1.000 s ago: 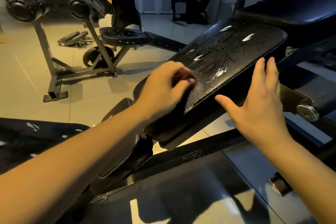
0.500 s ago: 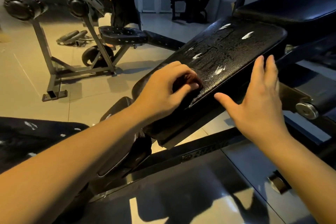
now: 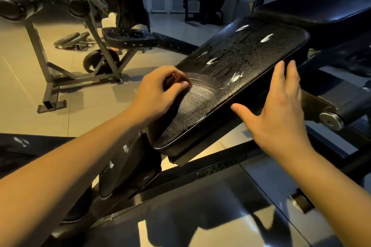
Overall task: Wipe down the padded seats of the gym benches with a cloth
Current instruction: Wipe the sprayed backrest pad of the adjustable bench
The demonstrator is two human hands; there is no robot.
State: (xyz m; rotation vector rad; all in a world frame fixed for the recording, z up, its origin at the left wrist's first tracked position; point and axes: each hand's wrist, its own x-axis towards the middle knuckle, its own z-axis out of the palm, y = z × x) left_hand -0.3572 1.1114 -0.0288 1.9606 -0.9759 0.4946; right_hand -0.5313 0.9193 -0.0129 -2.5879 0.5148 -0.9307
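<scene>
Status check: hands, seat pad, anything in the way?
Left hand grips dark cloth on the seat pad, near end. Right hand open, flat against the pad's right edge. White foam spots unwiped farther up; nothing in the way.

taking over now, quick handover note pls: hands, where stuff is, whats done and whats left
Left hand grips a dark wad, likely the cloth, mostly hidden, pressed on the near-left of the angled seat pad.
Right hand open, flat against the pad's right edge.
Done: a wiped arc beside the left hand.
Left: droplets and white blobs over the far half; the spotted pad at lower left.
</scene>
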